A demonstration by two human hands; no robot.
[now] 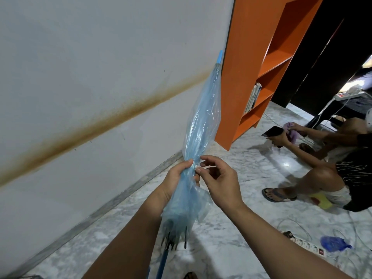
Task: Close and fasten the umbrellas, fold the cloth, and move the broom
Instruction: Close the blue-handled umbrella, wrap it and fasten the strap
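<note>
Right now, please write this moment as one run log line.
step: fastening umbrella | left hand: grips closed blue umbrella | right hand: fingertips at strap | tip: up, near orange shelf

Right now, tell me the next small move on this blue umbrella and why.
Probably wrap the strap around the gathered canopy and fasten it. The left hand already squeezes the blue umbrella shut at its middle, and the right hand pinches something small and pale there, likely the strap's end. Below the grip the plastic flares loose, so the umbrella looks closed but not yet fastened.
</note>
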